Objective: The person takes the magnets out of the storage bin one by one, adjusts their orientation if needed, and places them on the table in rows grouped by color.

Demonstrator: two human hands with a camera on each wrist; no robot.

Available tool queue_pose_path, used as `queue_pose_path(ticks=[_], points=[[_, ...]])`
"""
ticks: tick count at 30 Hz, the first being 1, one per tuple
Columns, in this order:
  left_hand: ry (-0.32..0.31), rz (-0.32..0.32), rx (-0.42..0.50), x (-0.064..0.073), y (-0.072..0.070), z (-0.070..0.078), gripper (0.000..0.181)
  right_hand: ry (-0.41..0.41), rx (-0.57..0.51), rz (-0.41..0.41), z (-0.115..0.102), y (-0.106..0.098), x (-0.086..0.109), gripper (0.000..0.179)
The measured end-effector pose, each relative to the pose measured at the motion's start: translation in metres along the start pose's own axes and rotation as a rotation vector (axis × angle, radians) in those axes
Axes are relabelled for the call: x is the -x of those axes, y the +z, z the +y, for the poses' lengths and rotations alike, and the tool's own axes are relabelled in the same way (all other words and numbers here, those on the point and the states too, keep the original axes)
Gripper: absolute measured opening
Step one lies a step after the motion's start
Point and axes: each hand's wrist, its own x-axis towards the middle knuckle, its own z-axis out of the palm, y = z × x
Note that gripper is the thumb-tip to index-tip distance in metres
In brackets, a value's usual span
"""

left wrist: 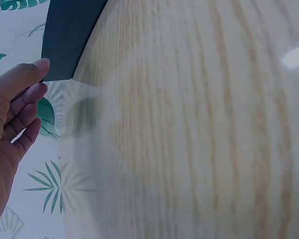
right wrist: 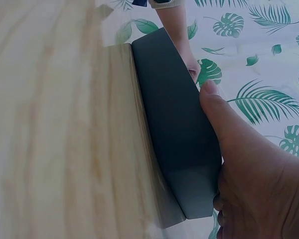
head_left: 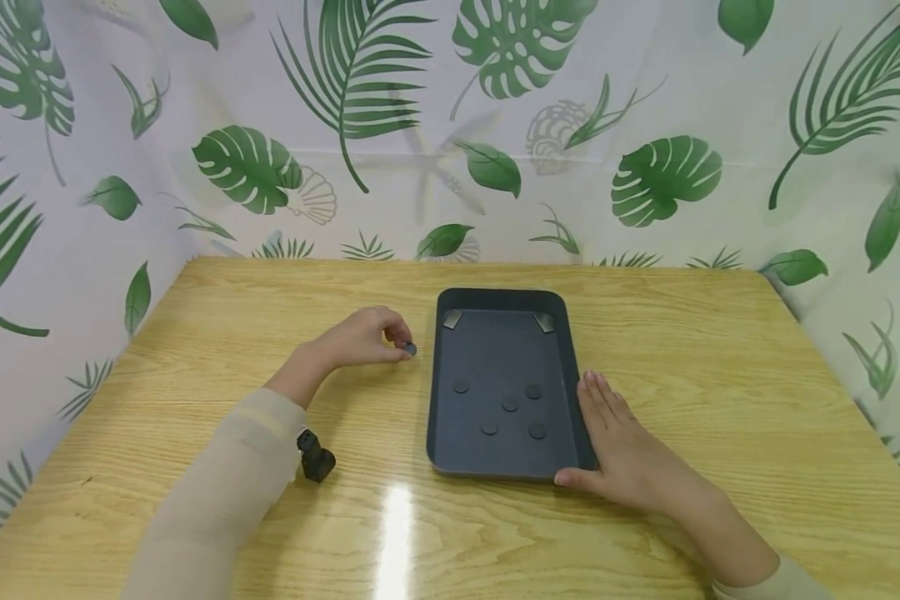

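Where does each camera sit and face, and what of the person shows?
Head: on the head, facing forward and down at the table and tray; left hand, right hand and forearms show.
Left wrist: on that wrist, facing across the table toward part of the tray; the left hand shows at left.
Right wrist: on that wrist, facing the tray's outer wall; the right hand shows at right, the left arm beyond.
Both wrist views share tray, table and leaf-patterned backdrop.

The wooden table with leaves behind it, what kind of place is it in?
Probably an indoor work corner: a yellowish wooden table, white sheeting printed with green leaves behind it, and a dark grey rectangular tray.
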Motion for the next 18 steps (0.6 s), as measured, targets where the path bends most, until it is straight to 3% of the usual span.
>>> queue_pose_path(ticks=[18], points=[[-0.135, 0.025, 0.047, -0.02, -0.004, -0.021, 0.019, 0.011, -0.024, -0.009, 0.002, 0.002, 0.0, 0.11]])
